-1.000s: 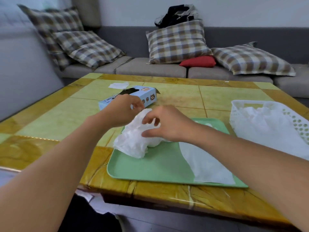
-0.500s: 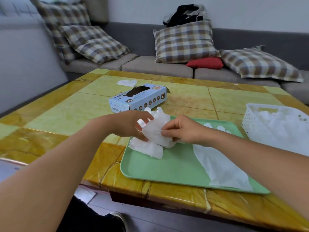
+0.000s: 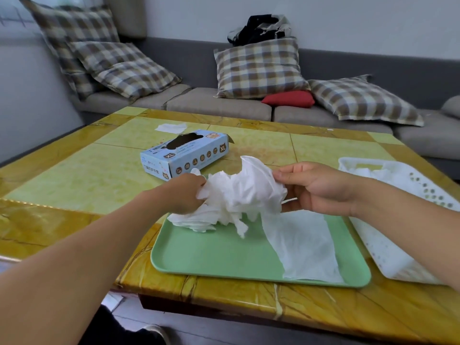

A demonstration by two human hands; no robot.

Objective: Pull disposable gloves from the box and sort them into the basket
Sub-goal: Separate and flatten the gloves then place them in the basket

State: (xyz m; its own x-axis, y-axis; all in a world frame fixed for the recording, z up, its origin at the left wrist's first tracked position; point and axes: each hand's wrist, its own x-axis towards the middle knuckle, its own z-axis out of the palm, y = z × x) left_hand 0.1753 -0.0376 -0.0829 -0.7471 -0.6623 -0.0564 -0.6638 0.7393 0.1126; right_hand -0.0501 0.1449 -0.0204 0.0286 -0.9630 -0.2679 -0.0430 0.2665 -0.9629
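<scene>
Since half a second ago the crumpled gloves have been pulled apart over the tray, held between the fingers of the left hand and right hand, so separation seems underway, the basket waiting at 3 o'clock.
</scene>
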